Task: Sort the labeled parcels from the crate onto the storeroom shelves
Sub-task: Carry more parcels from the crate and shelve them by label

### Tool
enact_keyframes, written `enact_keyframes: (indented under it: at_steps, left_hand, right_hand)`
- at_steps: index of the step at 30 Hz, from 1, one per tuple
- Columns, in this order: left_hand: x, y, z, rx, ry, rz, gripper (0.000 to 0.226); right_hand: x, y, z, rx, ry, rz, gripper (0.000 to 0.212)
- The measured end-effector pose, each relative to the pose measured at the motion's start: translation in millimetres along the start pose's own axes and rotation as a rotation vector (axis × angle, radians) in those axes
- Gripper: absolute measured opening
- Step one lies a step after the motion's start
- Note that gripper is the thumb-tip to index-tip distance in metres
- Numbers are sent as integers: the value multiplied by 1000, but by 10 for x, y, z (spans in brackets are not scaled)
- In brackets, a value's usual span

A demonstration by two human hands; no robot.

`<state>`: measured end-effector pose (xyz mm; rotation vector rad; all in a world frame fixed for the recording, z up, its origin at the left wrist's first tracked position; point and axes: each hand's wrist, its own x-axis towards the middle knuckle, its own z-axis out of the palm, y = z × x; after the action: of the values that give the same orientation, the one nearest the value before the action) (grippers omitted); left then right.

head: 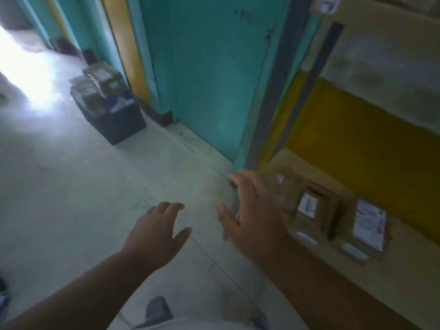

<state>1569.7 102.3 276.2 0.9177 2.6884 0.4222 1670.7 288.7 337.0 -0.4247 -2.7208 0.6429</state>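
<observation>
A dark crate [119, 125] stands on the floor at the upper left, piled with brown labeled parcels [100, 79]. At the lower right a tan shelf [404, 270] carries two brown parcels with white labels, one small [314, 210] and one at its right [369, 225]. My right hand [254, 210] hovers with fingers spread at the shelf's left end, holding nothing. My left hand [157, 234] is out over the floor, fingers apart and empty. The whole view is motion-blurred.
A teal door [209, 79] fills the middle, with a grey frame post [281, 91] beside the shelf. The wall behind the shelf is yellow below and cream above [381, 55]. Bright glare covers the pale floor at the far left [28, 75].
</observation>
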Motion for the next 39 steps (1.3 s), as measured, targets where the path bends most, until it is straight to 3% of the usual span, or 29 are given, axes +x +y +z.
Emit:
enact_keyframes:
  at_steps: [7,17,26,32,39]
  left_hand:
    - [-53,-1602,-1063,75,140,-219,61]
    - [1193,-3235,-1808,39,238,-441,58]
    - [1936,-4895,-2716,11,281,-687,58]
    - [2841,-6282,-3305,-34,296,-615,56]
    - [4278,-7344,-4179,-4,166,-388,58]
  right_hand:
    - [1130,-1553,823,2,-96,-157,52]
    - [3294,-2596,1903,7,-186,-343,56]
    - [5357,-4012,3008,21,-271,-542,51]
    - [6603,-4759,3905,11,-228,-441,51]
    - [7818,-4999,4222,-62,-160,-227,54]
